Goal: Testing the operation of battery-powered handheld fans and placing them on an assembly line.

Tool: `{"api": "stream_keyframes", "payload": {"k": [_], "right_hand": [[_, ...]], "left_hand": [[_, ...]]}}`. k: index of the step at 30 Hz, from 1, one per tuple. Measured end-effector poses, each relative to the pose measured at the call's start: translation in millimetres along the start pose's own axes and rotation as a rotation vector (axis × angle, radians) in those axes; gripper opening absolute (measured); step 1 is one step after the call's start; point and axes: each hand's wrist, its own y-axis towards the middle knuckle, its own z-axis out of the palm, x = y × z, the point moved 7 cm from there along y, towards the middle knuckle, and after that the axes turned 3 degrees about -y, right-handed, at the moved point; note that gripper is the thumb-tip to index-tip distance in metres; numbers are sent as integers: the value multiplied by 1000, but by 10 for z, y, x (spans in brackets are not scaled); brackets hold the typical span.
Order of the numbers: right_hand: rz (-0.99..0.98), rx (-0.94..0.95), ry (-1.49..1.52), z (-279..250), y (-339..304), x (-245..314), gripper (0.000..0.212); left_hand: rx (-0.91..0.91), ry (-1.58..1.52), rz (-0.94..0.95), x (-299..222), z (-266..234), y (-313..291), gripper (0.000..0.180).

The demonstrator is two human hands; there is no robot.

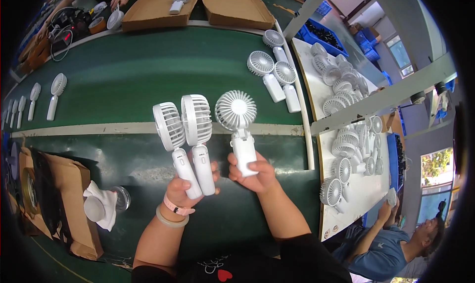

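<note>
Above the near edge of the green conveyor belt [148, 70], the left hand [184, 189] is clamped on two white plastic handheld fans [185, 134]. The right hand [252, 174] grips a third white fan [237, 124]. At the belt's far edge, an open brown cardboard box [153, 8] holds one small white fan [179, 1].

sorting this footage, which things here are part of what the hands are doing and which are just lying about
In hand:
- two white handheld fans in the left hand
- one white fan in the right hand

Lying about:
- fans on the green belt
- pile of fans on the white table
- open cardboard boxes
- tape roll
</note>
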Motion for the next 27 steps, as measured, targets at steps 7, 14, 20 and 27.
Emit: {"api": "stream_keyframes", "payload": {"k": [7, 14, 20, 27], "right_hand": [[-15, 15, -105, -23, 9, 62, 60], [-66, -16, -118, 29, 20, 61, 46], [-72, 14, -125, 46, 12, 79, 42], [-59, -25, -73, 19, 54, 76, 47]], "left_hand": [[-51, 156, 20, 22, -25, 0, 76], [-139, 298, 41, -4, -38, -20, 80], [-167, 326, 43, 3, -53, 0, 82], [-186, 308, 58, -1, -68, -4, 82]]}}
